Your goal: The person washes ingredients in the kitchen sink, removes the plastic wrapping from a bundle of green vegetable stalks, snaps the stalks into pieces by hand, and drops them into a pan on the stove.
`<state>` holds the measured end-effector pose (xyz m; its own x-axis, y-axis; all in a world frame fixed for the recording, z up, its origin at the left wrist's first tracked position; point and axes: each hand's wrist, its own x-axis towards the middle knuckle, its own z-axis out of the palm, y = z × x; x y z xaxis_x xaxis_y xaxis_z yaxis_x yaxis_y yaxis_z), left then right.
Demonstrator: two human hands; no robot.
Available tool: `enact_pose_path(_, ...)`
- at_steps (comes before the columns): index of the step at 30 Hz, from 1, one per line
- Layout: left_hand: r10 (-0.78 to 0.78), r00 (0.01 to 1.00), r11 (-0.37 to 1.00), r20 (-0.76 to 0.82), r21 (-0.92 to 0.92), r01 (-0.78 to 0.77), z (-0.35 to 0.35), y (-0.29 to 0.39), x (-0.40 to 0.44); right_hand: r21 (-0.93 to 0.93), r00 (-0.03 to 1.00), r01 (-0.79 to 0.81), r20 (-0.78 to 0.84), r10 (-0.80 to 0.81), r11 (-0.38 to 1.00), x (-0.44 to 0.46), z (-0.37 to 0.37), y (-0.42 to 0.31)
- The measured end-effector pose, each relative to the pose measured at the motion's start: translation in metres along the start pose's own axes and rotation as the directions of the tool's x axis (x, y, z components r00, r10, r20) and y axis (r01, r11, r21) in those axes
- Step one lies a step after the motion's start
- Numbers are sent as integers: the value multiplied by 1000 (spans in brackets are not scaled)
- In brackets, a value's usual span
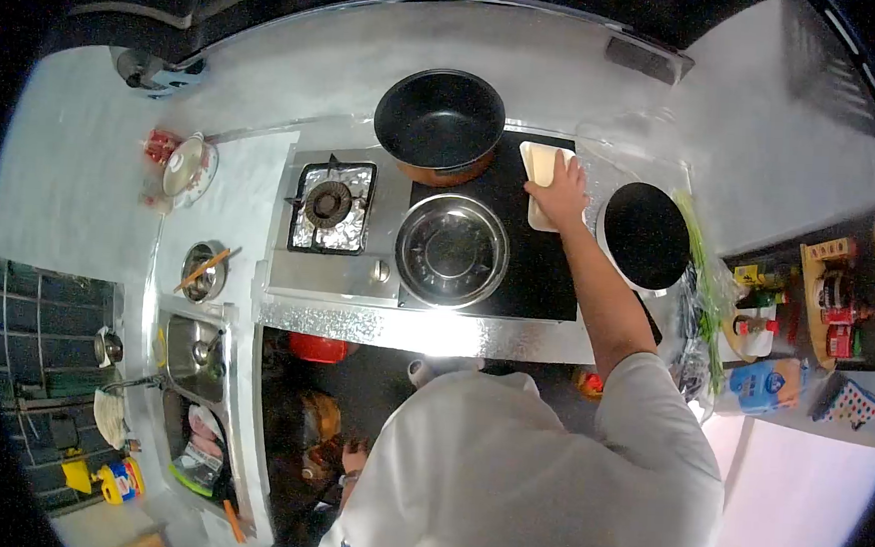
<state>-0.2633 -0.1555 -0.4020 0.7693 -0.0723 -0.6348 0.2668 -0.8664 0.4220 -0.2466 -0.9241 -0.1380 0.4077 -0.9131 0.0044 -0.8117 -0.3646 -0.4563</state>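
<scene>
My right hand [563, 193] reaches out over the black cooktop, with its fingers curled on a shallow white tray [539, 220]. A pale yellow slab or piece [541, 163] shows in the tray's upper part. Left of this hand stand a large black-lined pot [439, 123] and, nearer to me, a shiny steel bowl [452, 251]. My left hand [354, 457] hangs low beside my body, below the counter edge. Its fingers are mostly hidden in shadow, so its grip is unclear.
A gas burner [328, 205] is on the left; a round black-topped appliance [646, 236] and green stalks [697, 249] are on the right. The sink [195, 359] lies left, near a small steel bowl [204, 271] with a wooden stick across it. Bottles fill the right shelf [817, 297].
</scene>
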Motion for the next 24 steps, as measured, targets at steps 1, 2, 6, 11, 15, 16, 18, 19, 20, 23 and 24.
enact_pose_path(1,39,999,999,-20,18,-39,-7,1,-1,4,1000,-7,-2,7,1000,4,1,6)
enact_pose_path(2,78,996,996,-40,38,-77,-14,2,-3,121,1000,-1,-9,2,993,9,1,14)
enact_pose_path(6,-118,992,993,-43,27,119,-43,85,-40,695,997,-74,77,28,715,33,-4,47)
enact_pose_path(11,-60,997,998,-57,24,61,-29,54,-5,919,926,-377,370,-80,-118,5,-67,35)
enact_pose_path(15,9,1000,999,-26,-51,-10,-39,99,-29,952,940,-306,301,-158,-5,-31,-107,11)
enact_pose_path(16,63,998,993,-12,-100,-64,-47,126,-39,949,934,-316,309,-180,-13,-39,-114,1)
enact_pose_path(18,193,981,951,12,-247,-184,-63,196,-66,965,921,-246,261,-289,87,-56,-128,-21)
enact_pose_path(19,249,968,916,21,-330,-228,-71,235,-80,973,895,-157,212,-393,167,-64,-134,-34)
enact_pose_path(20,294,955,845,26,-474,-247,-72,259,-86,963,871,-167,245,-426,213,-73,-140,-50)
enact_pose_path(23,438,889,681,136,-695,-229,-102,397,-138,928,772,-42,265,-578,370,-104,-138,-98)
enact_pose_path(24,488,850,506,198,-857,-91,-95,413,-137,882,731,103,246,-637,460,-112,-128,-112)
